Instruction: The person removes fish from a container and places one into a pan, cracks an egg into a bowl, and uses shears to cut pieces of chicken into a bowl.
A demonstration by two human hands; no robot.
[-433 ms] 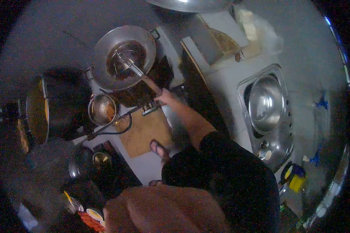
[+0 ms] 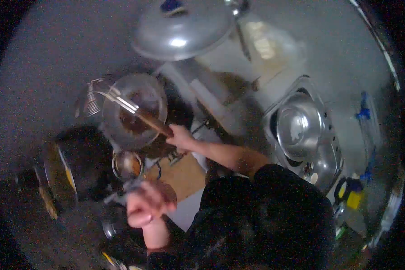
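My right hand [image 2: 181, 137] grips the wooden handle of a wire skimmer [image 2: 121, 104]. The skimmer's mesh head sits raised over the left rim of a metal wok [image 2: 155, 92] that holds dark brown liquid. My left hand [image 2: 147, 204] is lower left, blurred, with its fingers curled. It hovers beside a small steel saucepan [image 2: 127, 165] and that pan's handle. Whether it holds anything is unclear.
A large domed metal lid [image 2: 182, 29] lies beyond the wok. A big dark pot [image 2: 76, 166] stands to the left. A wooden board [image 2: 184, 176] lies near my body. On the right, a steel sink [image 2: 321, 155] holds a steel bowl [image 2: 299, 126], with a yellow container [image 2: 353, 199] near its corner.
The skimmer has lifted out of the wok's liquid and swung left over the rim. My left hand has come up into view beside the small saucepan. The view has shifted.
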